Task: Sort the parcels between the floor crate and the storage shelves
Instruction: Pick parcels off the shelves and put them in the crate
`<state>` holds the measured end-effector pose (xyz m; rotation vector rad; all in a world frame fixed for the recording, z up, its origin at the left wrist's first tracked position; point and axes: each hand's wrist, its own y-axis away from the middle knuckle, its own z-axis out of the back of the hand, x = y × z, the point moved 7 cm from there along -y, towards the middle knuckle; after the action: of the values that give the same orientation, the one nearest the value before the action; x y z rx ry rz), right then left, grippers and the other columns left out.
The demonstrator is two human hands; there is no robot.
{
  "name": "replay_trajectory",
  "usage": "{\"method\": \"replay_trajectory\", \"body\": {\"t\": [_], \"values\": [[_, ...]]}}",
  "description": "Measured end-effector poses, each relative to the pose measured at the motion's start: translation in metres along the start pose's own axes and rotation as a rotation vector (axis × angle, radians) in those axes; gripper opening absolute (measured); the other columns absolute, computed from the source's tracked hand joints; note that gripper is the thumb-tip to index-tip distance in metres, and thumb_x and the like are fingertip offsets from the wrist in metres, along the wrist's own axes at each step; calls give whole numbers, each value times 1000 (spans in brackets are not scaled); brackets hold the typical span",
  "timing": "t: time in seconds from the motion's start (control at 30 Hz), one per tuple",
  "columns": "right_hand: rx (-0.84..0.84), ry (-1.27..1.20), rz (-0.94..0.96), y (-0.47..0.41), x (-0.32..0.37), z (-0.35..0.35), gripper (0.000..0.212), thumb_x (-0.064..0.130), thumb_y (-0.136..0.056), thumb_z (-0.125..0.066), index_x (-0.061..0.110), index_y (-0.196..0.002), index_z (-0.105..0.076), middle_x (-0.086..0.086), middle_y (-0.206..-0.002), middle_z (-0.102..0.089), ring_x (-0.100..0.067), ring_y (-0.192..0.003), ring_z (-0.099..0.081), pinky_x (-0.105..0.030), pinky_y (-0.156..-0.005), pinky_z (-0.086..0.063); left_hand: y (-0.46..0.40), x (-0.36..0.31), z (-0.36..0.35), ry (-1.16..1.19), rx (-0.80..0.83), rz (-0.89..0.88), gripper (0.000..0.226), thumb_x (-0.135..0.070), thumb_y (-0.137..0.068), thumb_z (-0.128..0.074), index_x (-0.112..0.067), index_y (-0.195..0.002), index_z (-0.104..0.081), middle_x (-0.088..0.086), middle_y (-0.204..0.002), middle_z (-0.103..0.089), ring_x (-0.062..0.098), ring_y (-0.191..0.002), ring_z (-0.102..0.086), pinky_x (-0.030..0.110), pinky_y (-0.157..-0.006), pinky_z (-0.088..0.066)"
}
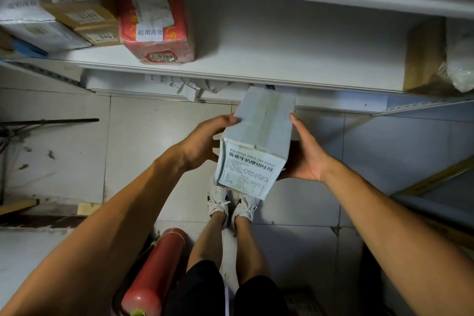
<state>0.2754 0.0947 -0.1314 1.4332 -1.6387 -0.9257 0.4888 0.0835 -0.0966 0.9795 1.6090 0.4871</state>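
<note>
A white cardboard box (259, 136) with printed text on its near end hangs in the air in front of the white shelf (282, 59), just below its front edge. My left hand (202, 143) grips the box's left side, thumb on the top corner. Against the right side presses my right hand (305, 154), palm in and fingers straight. A red parcel (156, 31) stands on the shelf at the left, beside brown boxes (84, 15) and a white parcel (33, 25). No floor crate is in view.
A brown box (423, 59) with a plastic bag sits at the shelf's right end. A red fire extinguisher (154, 272) stands on the tiled floor by my left leg. Papers stick out from the lower shelf (179, 84). Another rack's edge (436, 179) runs at right.
</note>
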Motion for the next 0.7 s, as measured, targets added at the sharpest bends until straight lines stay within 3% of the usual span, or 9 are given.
{"method": "replay_trajectory", "body": {"t": [0.1, 0.17, 0.23, 0.33, 0.4, 0.47, 0.53, 0.6, 0.7], "values": [[46, 21, 142, 2, 18, -6, 95, 78, -62, -78, 28, -141, -58, -15, -123, -61, -32, -85, -73, -51, -69, -58, 8, -7, 7, 34, -108, -169, 60, -39, -80, -65, -28, -139, -61, 3, -136, -65, 31, -127, -60, 52, -103, -50], [-2, 99, 246, 0, 35, -11, 84, 77, -68, -74, 30, -138, -61, -13, -130, -62, -36, -98, -72, -56, -73, -60, 12, -18, 13, 43, -142, -252, 63, -33, -78, -67, -30, -140, -60, -3, -142, -61, 26, -130, -58, 51, -103, -50], [-106, 176, 383, -2, 60, -17, 66, 70, -83, -64, 28, -135, -63, -16, -142, -58, -44, -127, -56, -66, -99, -49, 8, -33, 17, -6, -139, -297, 66, -28, -80, -70, -37, -144, -56, -12, -147, -57, 17, -133, -56, 45, -104, -51], [-186, 304, 682, 4, 108, -40, 42, 41, -99, -59, 28, -139, -57, 3, -128, -70, -19, -113, -69, -45, -88, -58, -12, -57, 26, -56, -140, -303, 68, -8, -93, -62, -40, -150, -46, -19, -147, -55, 8, -132, -56, 38, -103, -52], [-197, 469, 820, 8, 136, -56, 67, 26, -90, -76, 29, -149, -45, 8, -133, -67, -12, -121, -65, -36, -92, -58, -28, -76, 37, -47, -151, -304, 69, 0, -100, -52, -42, -153, -41, -23, -148, -52, 7, -132, -56, 39, -100, -54], [-213, 658, 862, 6, 154, -70, 117, 20, -65, -95, 31, -158, -25, 8, -147, -56, -10, -134, -54, -33, -102, -53, -44, -99, 47, -70, -179, -337, 65, -1, -103, -49, -42, -153, -40, -23, -152, -47, 8, -133, -54, 37, -99, -55], [-274, 831, 869, 1, 167, -81, 152, 20, -49, -102, 32, -162, -3, 6, -162, -34, -10, -146, -36, -31, -115, -41, -59, -119, 57, -87, -275, -373, 59, -3, -106, -47, -37, -153, -41, -15, -159, -39, 11, -137, -48, 42, -107, -50], [-425, 995, 905, -4, 181, -86, 154, 24, -48, -103, 26, -163, 0, 2, -169, -14, -12, -153, -19, -27, -122, -25, -70, -132, 60, -95, -348, -398, 56, -2, -106, -47, -27, -155, -39, -6, -163, -34, 13, -141, -43, 45, -115, -42], [-627, 1058, 995, -5, 191, -92, 124, 30, -61, -97, 25, -160, -24, -7, -164, -20, -16, -151, -21, -17, -116, -20, -74, -140, 58, -111, -370, -413, 57, 1, -104, -47, -13, -158, -32, 3, -164, -32, 18, -148, -36, 40, -121, -33]]}}
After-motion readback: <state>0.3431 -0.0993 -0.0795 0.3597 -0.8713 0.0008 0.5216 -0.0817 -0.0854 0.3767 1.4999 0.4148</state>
